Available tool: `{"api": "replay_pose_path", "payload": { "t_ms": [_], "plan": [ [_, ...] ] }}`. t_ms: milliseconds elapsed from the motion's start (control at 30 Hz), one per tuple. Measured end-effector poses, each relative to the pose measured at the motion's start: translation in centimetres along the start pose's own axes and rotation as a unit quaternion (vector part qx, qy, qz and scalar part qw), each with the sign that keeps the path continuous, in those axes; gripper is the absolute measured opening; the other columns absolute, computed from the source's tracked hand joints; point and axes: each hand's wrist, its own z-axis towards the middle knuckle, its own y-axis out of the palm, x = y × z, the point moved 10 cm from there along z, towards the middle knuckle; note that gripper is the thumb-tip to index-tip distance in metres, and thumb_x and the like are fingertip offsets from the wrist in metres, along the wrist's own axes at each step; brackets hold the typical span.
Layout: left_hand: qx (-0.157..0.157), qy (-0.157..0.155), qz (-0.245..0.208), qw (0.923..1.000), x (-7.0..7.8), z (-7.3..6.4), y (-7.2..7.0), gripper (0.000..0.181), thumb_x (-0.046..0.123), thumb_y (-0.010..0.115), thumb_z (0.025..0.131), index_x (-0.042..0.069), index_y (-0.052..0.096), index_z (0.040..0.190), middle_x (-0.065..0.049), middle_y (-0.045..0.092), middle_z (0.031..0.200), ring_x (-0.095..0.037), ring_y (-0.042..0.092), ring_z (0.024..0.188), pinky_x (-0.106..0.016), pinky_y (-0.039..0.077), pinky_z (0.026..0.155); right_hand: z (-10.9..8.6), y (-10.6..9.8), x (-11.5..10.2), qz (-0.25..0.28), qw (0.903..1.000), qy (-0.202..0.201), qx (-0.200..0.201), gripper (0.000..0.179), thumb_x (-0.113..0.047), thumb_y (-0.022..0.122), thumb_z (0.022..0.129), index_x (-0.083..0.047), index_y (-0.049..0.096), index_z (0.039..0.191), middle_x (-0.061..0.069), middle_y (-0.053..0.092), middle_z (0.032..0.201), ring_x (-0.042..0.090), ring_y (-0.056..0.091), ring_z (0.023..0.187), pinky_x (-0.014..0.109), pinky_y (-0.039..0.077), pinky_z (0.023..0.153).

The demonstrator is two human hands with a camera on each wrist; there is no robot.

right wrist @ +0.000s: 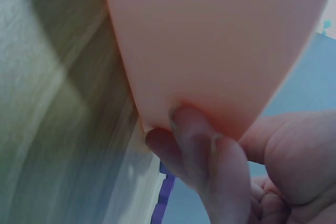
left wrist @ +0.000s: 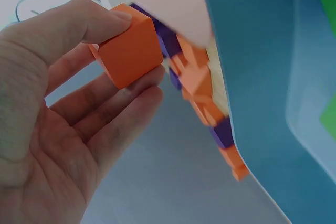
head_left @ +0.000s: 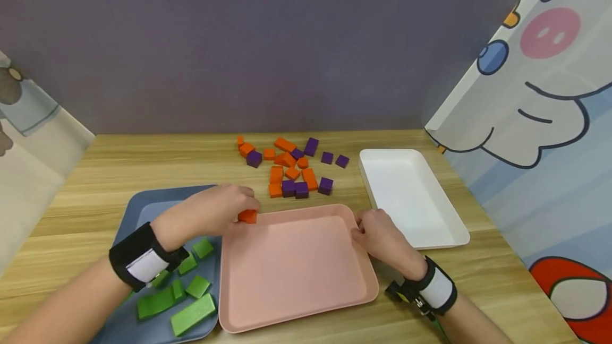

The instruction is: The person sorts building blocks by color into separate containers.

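My left hand (head_left: 217, 211) pinches an orange cube (left wrist: 131, 51) between thumb and fingers, above the far left corner of the pink tray (head_left: 296, 275). In the left wrist view the thumb lies on one side of the cube and fingertips on another. My right hand (head_left: 382, 235) holds the pink tray's right rim near its far corner. Its fingers (right wrist: 194, 135) lie against the outer wall in the right wrist view, while the thumb tip is hidden behind the rim. Beyond the pink tray, orange blocks (head_left: 285, 160) and purple blocks (head_left: 325, 186) lie mixed on the table.
A blue-grey tray (head_left: 136, 208) with several green blocks (head_left: 193, 314) stands left of the pink tray, partly under my left forearm. To the right is a white tray (head_left: 411, 195). The wooden table (head_left: 158, 158) ends at a grey panel (head_left: 258, 46) behind.
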Motion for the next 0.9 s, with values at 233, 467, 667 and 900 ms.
{"api": "replay_pose_path", "payload": {
  "t_ms": [233,467,667,900],
  "plan": [
    [-0.046,0.012,0.005,0.9989,2.5,-0.2,2.0,0.012,0.015,0.077,0.082,0.019,0.067,0.088,0.007,0.054,0.08,-0.009,0.046,0.069,-0.022,0.042,0.063,0.0,0.0,0.0,0.007,1.0,-0.003,0.0,0.026,-0.006,0.067,0.085,-0.012,0.055,0.063,-0.007,0.037,0.048,0.009,0.041,0.042,0.021,0.029,0.041],
    [-0.115,-0.023,-0.034,0.9925,2.8,-0.8,4.3,0.025,0.002,0.079,0.071,0.021,0.063,0.073,0.006,0.049,0.077,-0.011,0.044,0.064,-0.022,0.039,0.056,0.0,0.0,-0.2,0.011,0.9999,-0.008,0.001,0.029,-0.006,0.068,0.085,-0.012,0.052,0.062,-0.007,0.037,0.048,0.009,0.04,0.043,0.021,0.028,0.042],
    [-0.14,-0.065,-0.038,0.9872,2.4,-1.2,5.3,0.032,-0.008,0.078,0.065,0.02,0.062,0.066,0.006,0.047,0.074,-0.01,0.044,0.063,-0.021,0.039,0.052,0.1,0.2,-0.5,0.009,0.9999,-0.013,-0.001,0.03,-0.005,0.068,0.085,-0.012,0.05,0.061,-0.007,0.034,0.048,0.009,0.038,0.043,0.02,0.027,0.042],
    [-0.168,-0.092,-0.06,0.9797,1.9,-1.7,5.5,0.035,-0.013,0.075,0.063,0.019,0.06,0.06,0.006,0.048,0.07,-0.01,0.044,0.06,-0.021,0.038,0.048,0.2,0.4,-0.5,0.006,1.0,-0.005,-0.003,0.029,-0.006,0.068,0.085,-0.012,0.05,0.063,-0.006,0.034,0.049,0.009,0.038,0.044,0.02,0.025,0.042]
  ]
}}
